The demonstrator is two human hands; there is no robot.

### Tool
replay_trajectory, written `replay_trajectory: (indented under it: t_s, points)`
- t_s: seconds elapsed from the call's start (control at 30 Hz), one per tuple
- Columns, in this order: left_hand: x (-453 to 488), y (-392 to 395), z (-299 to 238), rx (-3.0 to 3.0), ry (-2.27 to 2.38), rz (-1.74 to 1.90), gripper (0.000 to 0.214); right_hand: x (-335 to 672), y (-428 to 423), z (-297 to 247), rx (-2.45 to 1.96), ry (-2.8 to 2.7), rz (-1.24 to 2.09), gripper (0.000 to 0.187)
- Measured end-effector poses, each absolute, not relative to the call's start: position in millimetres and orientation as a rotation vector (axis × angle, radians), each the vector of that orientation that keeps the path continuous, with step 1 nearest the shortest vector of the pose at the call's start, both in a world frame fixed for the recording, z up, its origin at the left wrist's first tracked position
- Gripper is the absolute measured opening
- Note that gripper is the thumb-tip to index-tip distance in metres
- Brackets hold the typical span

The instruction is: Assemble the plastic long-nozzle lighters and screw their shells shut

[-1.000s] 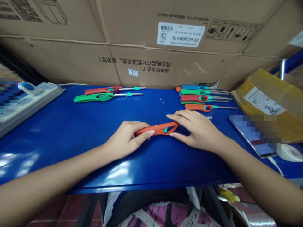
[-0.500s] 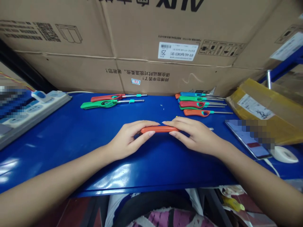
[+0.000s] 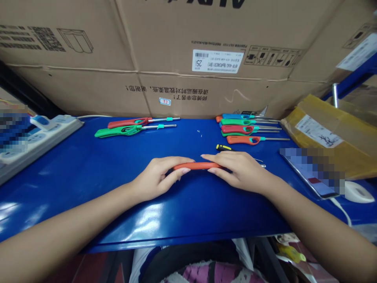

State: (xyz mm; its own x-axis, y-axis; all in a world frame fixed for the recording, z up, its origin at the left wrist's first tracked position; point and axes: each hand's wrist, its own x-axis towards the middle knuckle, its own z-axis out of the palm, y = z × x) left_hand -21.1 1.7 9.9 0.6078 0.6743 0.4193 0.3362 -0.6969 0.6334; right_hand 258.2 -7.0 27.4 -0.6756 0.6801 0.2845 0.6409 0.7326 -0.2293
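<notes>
An orange long-nosed lighter (image 3: pixel 198 166) lies sideways between my two hands, its narrow edge turned up towards me. My left hand (image 3: pixel 154 177) pinches the left end between thumb and fingers. At the other end, my right hand (image 3: pixel 241 171) grips it the same way and hides most of the metal nozzle; a silver tip shows past the knuckles. Just behind the right fingers lies a black-and-yellow screwdriver (image 3: pixel 224 147), partly covered by that hand. Farther back at the right is a group of several coloured lighters (image 3: pixel 243 139). A green lighter (image 3: pixel 118 132) and a red lighter (image 3: pixel 129 122) lie at the back left.
A large cardboard box (image 3: pixel 165 59) stands along the back of the blue table (image 3: pixel 176 212). On the left is a white power strip (image 3: pixel 41 137). The right side holds a phone (image 3: pixel 306 173), a white round-ended device (image 3: pixel 357 192) with a cable, and a yellow taped package (image 3: pixel 324 137).
Both hands and the orange lighter have come slightly lower and nearer me. The screwdriver handle now shows more behind my right hand. The camera view has shifted a little.
</notes>
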Motion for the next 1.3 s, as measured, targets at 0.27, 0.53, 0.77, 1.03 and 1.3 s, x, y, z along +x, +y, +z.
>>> replay_trajectory:
  t_s: [0.27,0.53,0.77,1.03,1.3]
  points:
    - [-28.0,9.2,13.7,2.400,0.793,0.942,0.026,266.3,-3.3,25.9,-1.120,-2.676,0.021,0.026]
    - [-24.6,13.2,10.2,2.214,0.972,0.933,0.028,269.9,-1.9,35.2,-1.262,-2.640,-0.062,0.033]
    - [-30.2,24.7,12.5,1.749,1.146,1.187,0.029,296.9,13.1,40.4,-1.360,-2.478,-0.310,0.034]
    - [-29.1,29.2,12.1,1.539,1.088,1.203,0.024,299.6,16.9,38.4,-1.303,-2.535,-0.371,0.020]
    - [-24.0,20.6,6.8,1.805,1.000,0.827,0.035,275.8,9.2,26.5,-1.053,-2.606,-0.064,0.023]
